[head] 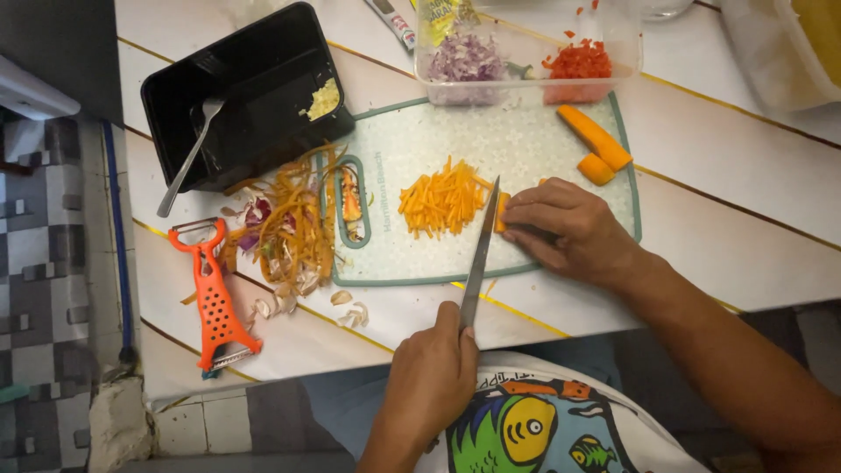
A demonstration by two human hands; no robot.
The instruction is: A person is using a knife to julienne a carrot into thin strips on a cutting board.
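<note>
- Left hand, low in the centre of the frame, has its fingers wrapped shut around the handle of a kitchen knife. The blade points up the frame onto the cutting board.
- Right hand, at centre right, lies flat on the board. Its fingers are curled down and pinning a short carrot piece, and the knife edge is touching that piece's left end.
- A heap of thin carrot strips lies just left of the blade, in the middle of the board.
- Two more carrot chunks sit at the board's upper right, a long one and a small one just below it.
- A clear tub stands at the top of the frame, touching the board's far edge. It holds chopped purple onion and diced red pepper.
- A black tray sits at upper left, with a metal utensil leaning over its rim.
- Carrot and onion peelings are piled over the board's left edge.
- An orange peeler lies beside the peelings at lower left, on the white table.
</note>
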